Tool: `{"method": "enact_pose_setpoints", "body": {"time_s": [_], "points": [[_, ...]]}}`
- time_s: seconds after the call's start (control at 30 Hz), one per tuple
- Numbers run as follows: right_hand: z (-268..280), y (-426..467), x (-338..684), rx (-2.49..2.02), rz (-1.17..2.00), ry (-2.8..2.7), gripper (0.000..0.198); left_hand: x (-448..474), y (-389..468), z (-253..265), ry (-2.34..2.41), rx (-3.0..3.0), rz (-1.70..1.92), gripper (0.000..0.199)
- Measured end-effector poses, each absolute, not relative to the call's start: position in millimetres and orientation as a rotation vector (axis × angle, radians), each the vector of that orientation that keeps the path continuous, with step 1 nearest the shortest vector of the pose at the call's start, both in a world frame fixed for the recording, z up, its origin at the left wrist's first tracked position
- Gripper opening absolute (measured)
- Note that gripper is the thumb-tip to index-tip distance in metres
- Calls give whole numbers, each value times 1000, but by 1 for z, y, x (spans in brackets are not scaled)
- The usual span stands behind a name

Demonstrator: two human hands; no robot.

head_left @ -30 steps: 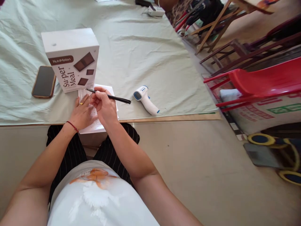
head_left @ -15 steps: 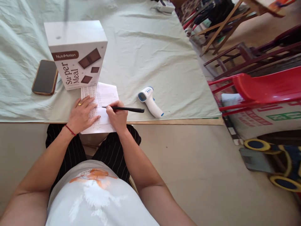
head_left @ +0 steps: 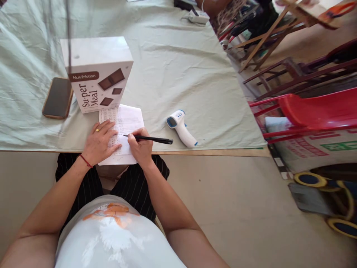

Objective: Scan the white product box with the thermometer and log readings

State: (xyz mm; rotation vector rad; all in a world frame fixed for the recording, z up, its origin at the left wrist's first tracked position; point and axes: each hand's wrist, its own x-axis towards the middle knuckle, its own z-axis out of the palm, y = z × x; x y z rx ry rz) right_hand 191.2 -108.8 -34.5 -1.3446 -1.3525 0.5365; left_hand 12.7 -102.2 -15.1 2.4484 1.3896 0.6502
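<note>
A black pen (head_left: pixel 156 139) is pinched in my right hand (head_left: pixel 141 147), its tip over the right half of a white sheet of paper (head_left: pixel 130 118). My left hand (head_left: pixel 100 142), with a ring and a red wrist string, lies flat on the left part of the paper, fingers spread. Rows of small writing show along the paper's left side, too fine to read. Its lower end hangs past the table edge. Just behind the paper stands a white box (head_left: pixel 97 87) printed "NutriMotion Su-per Meal". To the right of my right hand lies a white and blue infrared thermometer (head_left: pixel 182 128).
A dark phone (head_left: pixel 57 97) lies on the pale green tablecloth (head_left: pixel 178 67), left of the box. A white device (head_left: pixel 198 17) sits at the far edge. Right of the table are a red plastic chair (head_left: pixel 315 111) and a wooden folding stand (head_left: pixel 269 33).
The whole scene sits slightly lower and further right in view, as the camera has shifted. My left hand stays flat on the paper and my right hand still holds the pen.
</note>
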Motion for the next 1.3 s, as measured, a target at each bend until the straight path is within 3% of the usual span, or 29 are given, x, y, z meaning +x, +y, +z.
{"method": "enact_pose_setpoints", "body": {"time_s": [1.3], "points": [[-37,-106,191,-1420,582,-1442,14,12,-101,-15,1381,2430,662,30]]}}
